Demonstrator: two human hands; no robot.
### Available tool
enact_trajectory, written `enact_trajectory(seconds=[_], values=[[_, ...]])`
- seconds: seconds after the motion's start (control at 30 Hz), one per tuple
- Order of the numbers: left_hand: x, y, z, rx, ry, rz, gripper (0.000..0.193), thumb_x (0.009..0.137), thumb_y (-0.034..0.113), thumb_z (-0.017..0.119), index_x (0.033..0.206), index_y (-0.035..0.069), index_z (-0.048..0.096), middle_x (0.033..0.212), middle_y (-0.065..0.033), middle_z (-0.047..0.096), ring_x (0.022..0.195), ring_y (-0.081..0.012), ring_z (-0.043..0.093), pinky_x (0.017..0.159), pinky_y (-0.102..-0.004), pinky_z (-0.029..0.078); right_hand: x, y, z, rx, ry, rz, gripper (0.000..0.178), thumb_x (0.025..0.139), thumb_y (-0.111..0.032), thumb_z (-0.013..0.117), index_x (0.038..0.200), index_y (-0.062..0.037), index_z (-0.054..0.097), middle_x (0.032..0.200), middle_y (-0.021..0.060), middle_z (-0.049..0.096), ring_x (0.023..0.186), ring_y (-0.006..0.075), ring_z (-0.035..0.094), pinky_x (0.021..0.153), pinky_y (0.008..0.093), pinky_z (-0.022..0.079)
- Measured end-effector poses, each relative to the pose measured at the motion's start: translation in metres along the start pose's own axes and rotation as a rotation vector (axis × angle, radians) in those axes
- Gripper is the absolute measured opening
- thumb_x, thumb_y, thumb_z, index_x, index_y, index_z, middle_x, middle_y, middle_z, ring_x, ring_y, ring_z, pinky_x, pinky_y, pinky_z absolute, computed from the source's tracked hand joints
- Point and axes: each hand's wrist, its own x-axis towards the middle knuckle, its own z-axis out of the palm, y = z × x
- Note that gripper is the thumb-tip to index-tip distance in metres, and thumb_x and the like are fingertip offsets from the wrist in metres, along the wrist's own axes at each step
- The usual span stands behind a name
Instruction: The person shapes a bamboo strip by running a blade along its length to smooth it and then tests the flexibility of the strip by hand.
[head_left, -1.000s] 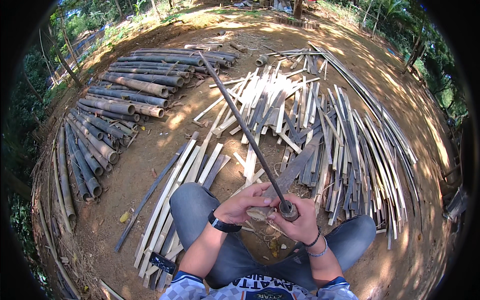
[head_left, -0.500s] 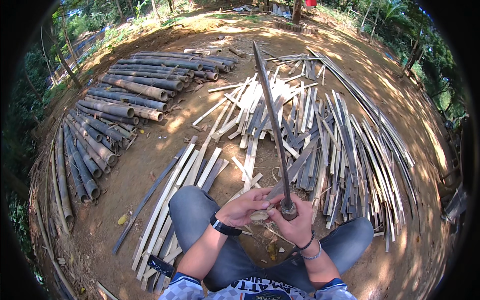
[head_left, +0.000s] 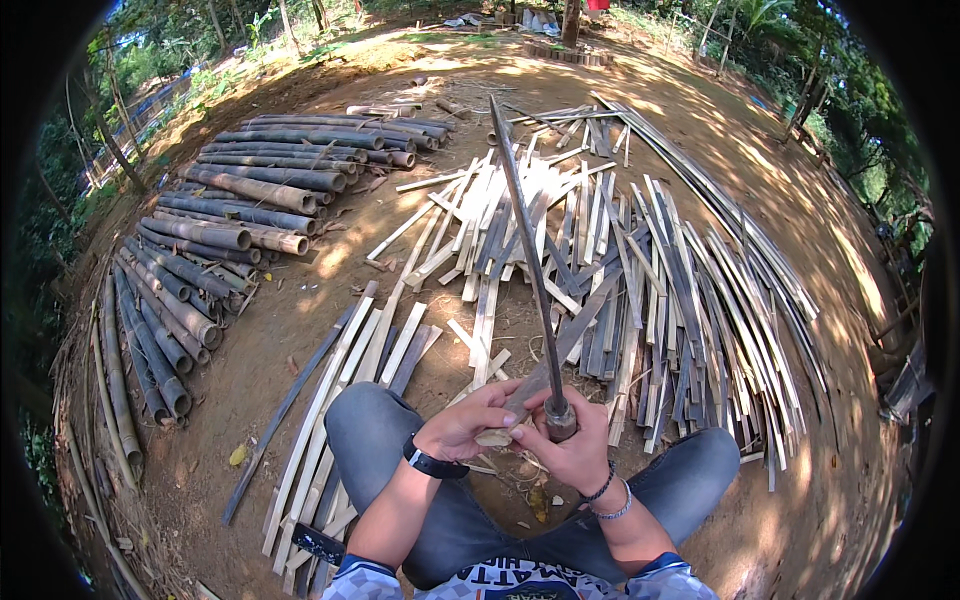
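Note:
My right hand [head_left: 575, 440] grips the handle of a long machete [head_left: 530, 240], whose dark, narrow blade rises away from me and leans slightly left. My left hand [head_left: 465, 420] is closed around the near end of a bamboo strip [head_left: 575, 332]. That strip slants up and to the right, passing behind the blade. Its pale cut end shows between my two hands, and my right thumb reaches close to it. I cannot tell whether the blade touches the strip.
Whole bamboo poles [head_left: 270, 195] lie at the left. A spread heap of split bamboo strips [head_left: 690, 320] covers the ground ahead and right. More strips [head_left: 340, 390] lie beside my left knee [head_left: 365, 415], with a black flat object [head_left: 318, 541] near them. Trees stand behind.
The whole scene has shifted slightly left in the view. Both hands keep their holds on the machete and the bamboo strip, which have barely moved relative to each other.

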Motion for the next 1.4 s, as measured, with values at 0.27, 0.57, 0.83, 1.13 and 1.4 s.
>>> enact_trajectory(seconds=[0.27, 0.57, 0.83, 1.13, 1.4], values=[[0.001, -0.002, -0.001, -0.006, 0.003, 0.018, 0.077, 0.074, 0.014, 0.073, 0.136, -0.006, 0.031, 0.108, -0.0093, 0.055, 0.094, -0.0121, 0.061, 0.073, -0.0217, 0.056, 0.003, 0.003, -0.004, 0.058, 0.006, 0.011, 0.037, 0.066, -0.022, 0.085, 0.091, -0.0050, 0.064, 0.060, -0.0009, 0.059, 0.054, 0.0044, 0.055, 0.051, 0.0209, 0.043], [-0.001, 0.004, 0.012, 0.040, 0.043, -0.007, 0.077, 0.075, 0.015, 0.074, 0.137, -0.003, 0.032, 0.103, -0.0047, 0.056, 0.080, -0.0097, 0.064, 0.065, -0.0214, 0.057, 0.001, 0.010, -0.003, 0.015, 0.033, -0.030, 0.035, 0.069, -0.021, 0.083, 0.091, -0.0032, 0.063, 0.062, 0.0022, 0.062, 0.055, 0.0076, 0.060, 0.052, 0.0221, 0.046], [-0.001, 0.000, 0.002, 0.070, 0.029, -0.007, 0.075, 0.075, 0.016, 0.075, 0.135, -0.003, 0.033, 0.104, -0.0025, 0.054, 0.081, -0.0093, 0.064, 0.067, -0.0212, 0.057, 0.000, 0.007, 0.000, -0.029, 0.033, -0.073, 0.035, 0.069, -0.023, 0.083, 0.090, -0.0025, 0.064, 0.063, 0.0047, 0.064, 0.058, 0.0109, 0.064, 0.053, 0.0245, 0.048], [-0.001, 0.000, -0.004, 0.111, 0.027, -0.027, 0.084, 0.073, 0.017, 0.077, 0.138, -0.004, 0.030, 0.113, -0.0065, 0.054, 0.095, -0.0113, 0.060, 0.076, -0.0217, 0.054, 0.002, 0.000, -0.003, 0.009, 0.028, 0.039, 0.038, 0.065, -0.025, 0.085, 0.088, -0.0045, 0.063, 0.062, 0.0009, 0.061, 0.054, 0.0061, 0.057, 0.050, 0.0217, 0.044], [0.000, -0.002, -0.001, -0.002, 0.032, 0.000, 0.089, 0.071, 0.007, 0.076, 0.143, -0.003, 0.023, 0.120, -0.0094, 0.051, 0.102, -0.0144, 0.059, 0.079, -0.0232, 0.053, 0.001, 0.008, -0.005, 0.012, 0.038, 0.017, 0.041, 0.064, -0.027, 0.087, 0.089, -0.0039, 0.063, 0.063, 0.0012, 0.061, 0.052, 0.0070, 0.057, 0.049, 0.0216, 0.044]])
